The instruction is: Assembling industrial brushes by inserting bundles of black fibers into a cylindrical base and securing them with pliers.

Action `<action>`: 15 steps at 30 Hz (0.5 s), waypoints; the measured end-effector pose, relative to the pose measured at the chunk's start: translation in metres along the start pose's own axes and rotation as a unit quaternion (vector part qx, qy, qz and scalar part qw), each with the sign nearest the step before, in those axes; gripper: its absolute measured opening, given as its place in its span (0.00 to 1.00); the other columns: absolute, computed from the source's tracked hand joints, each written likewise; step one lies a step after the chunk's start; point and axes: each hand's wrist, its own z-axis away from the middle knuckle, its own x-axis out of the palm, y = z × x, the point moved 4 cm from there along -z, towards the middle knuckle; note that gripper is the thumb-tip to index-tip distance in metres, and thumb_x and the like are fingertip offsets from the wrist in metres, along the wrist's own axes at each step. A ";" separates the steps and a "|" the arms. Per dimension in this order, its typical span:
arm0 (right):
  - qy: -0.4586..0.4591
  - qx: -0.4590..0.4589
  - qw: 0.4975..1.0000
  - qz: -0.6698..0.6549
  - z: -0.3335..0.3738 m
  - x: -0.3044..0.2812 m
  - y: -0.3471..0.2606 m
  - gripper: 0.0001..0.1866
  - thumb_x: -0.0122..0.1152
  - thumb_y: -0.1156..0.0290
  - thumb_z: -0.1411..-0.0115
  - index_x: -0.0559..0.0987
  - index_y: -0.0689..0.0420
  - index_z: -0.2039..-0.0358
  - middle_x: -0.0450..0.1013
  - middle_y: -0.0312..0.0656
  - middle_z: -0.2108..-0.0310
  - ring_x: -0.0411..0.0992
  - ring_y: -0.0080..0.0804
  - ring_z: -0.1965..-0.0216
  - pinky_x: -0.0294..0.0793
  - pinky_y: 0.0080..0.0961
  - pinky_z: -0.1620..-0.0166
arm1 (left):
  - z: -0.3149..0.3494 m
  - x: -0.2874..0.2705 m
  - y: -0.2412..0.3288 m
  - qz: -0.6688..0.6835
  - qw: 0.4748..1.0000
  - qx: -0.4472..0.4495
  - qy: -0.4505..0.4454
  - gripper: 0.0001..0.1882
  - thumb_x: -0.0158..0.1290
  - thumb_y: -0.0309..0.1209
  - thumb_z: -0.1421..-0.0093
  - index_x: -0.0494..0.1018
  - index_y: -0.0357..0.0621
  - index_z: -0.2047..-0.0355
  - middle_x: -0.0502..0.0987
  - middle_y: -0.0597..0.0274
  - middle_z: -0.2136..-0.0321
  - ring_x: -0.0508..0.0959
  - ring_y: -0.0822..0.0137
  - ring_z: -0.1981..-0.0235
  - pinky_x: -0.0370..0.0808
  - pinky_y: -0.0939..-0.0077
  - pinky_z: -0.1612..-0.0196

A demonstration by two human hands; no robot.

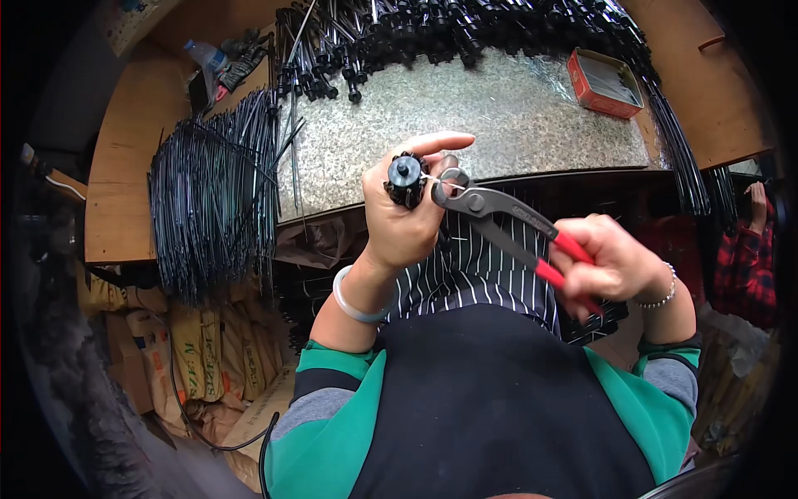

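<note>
L hand (397, 226) grips blk round part (405, 172), R hand (600, 259) has pliers (475, 203) angled far-left, tips at wire (433, 179) just right of part.

Wooden bench (120, 191) carries a speckled grey slab (507, 133). At left, directly on the wood: a dense bundle of thin dark rods (212, 200), ends overhanging the front edge. Far side of slab: heaped black-headed rods (416, 33). Right corner: open red box (611, 105), thin pieces inside. Far left: clear bottle (206, 56) with blue cap, lying tilted beside dark crumpled material (243, 60).
</note>
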 end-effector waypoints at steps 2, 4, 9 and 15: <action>-0.162 -0.053 0.978 -0.119 -0.006 0.017 0.006 0.21 0.69 0.75 0.55 0.66 0.61 0.64 0.70 0.38 0.80 0.67 0.20 0.83 0.64 0.13 0.80 | 0.002 -0.001 0.004 0.020 1.000 -0.013 0.000 0.16 0.51 0.28 0.42 0.69 0.26 0.58 0.66 0.71 0.82 0.63 0.82 0.81 0.61 0.88 0.78; 0.036 -0.148 0.980 0.125 -0.004 0.014 -0.001 0.30 0.68 0.75 0.56 0.61 0.62 0.55 0.71 0.43 0.75 0.71 0.29 0.77 0.69 0.21 0.75 | 0.001 -0.004 0.007 0.005 1.000 0.007 -0.006 0.18 0.52 0.30 0.42 0.69 0.26 0.58 0.65 0.71 0.83 0.63 0.82 0.81 0.60 0.88 0.78; 0.204 -0.363 0.825 0.383 0.007 0.009 -0.002 0.21 0.60 0.82 0.53 0.68 0.69 0.57 0.72 0.47 0.67 0.73 0.27 0.70 0.71 0.24 0.69 | 0.002 -0.003 0.007 -0.014 0.999 0.018 -0.031 0.24 0.54 0.39 0.43 0.68 0.25 0.58 0.63 0.72 0.83 0.60 0.82 0.82 0.56 0.87 0.80; 0.077 -0.095 0.978 0.167 0.000 0.011 0.003 0.24 0.62 0.80 0.52 0.64 0.68 0.55 0.73 0.39 0.67 0.72 0.23 0.69 0.71 0.22 0.69 | 0.000 -0.001 0.011 -0.003 0.999 0.001 -0.043 0.27 0.55 0.41 0.44 0.68 0.24 0.57 0.64 0.72 0.82 0.61 0.83 0.81 0.57 0.89 0.78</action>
